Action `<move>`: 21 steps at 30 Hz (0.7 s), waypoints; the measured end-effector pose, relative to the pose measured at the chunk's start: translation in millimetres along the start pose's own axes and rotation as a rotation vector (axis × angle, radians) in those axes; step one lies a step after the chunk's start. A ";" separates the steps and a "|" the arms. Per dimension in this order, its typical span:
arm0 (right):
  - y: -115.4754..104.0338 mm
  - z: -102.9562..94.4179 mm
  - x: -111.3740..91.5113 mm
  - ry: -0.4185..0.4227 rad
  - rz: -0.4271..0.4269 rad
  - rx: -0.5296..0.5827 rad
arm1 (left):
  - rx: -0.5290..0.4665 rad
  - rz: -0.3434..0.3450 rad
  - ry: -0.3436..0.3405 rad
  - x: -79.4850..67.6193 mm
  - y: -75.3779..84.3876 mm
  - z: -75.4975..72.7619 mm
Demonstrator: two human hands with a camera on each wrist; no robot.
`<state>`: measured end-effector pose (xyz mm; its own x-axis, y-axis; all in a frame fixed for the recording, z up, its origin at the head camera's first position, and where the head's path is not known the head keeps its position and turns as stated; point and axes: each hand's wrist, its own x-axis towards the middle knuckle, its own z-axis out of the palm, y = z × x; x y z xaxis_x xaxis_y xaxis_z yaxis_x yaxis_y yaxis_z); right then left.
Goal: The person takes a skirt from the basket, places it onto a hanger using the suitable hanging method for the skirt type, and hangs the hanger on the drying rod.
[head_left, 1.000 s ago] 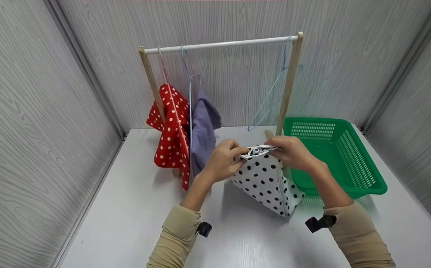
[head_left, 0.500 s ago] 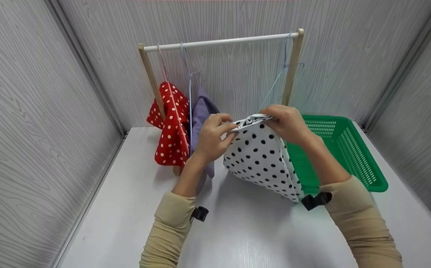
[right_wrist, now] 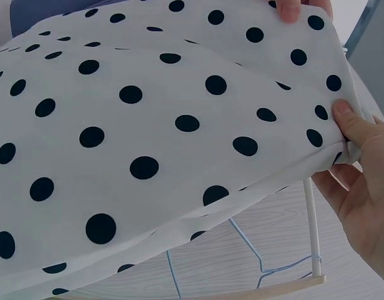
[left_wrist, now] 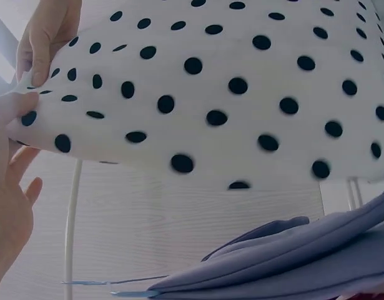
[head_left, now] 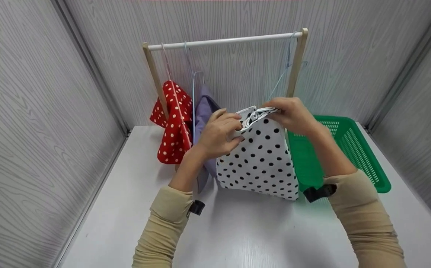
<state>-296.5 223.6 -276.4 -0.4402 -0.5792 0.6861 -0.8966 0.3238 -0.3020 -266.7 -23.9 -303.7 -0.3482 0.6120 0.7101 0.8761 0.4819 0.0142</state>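
Both hands hold up a white garment with black dots (head_left: 258,160) by its bunched upper edge in the head view. My left hand (head_left: 217,134) pinches the left end of that edge between thumb and fingers. At the right end, my right hand (head_left: 291,113) grips it, thumb pressed on the cloth in the right wrist view. Between the hands the edge gapes slightly, showing folded cloth inside. The garment hangs down close to the table. A purple garment (head_left: 204,108) hangs just behind my left hand.
A clothes rack with a white rail (head_left: 226,41) stands at the back. A red dotted garment (head_left: 172,143) hangs at its left, and a bare blue hanger (head_left: 278,85) at its right. A green basket (head_left: 373,167) sits on the white table (head_left: 252,230) at right.
Both hands have lifted the dotted garment up and towards the rack. Its folded lower part has dropped out flatter. The left hand has shifted its fingers along the edge, which gapes wider.
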 end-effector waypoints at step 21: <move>11.3 -23.3 -34.0 0.068 0.056 -0.115 | 0.150 -0.211 -0.475 22.9 -8.5 1.9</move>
<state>-290.6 264.3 -287.7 -0.4818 -0.5070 0.7147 -0.8576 0.4401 -0.2660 -282.8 -12.8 -288.9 -0.6541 0.6917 0.3060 0.7259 0.6878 -0.0030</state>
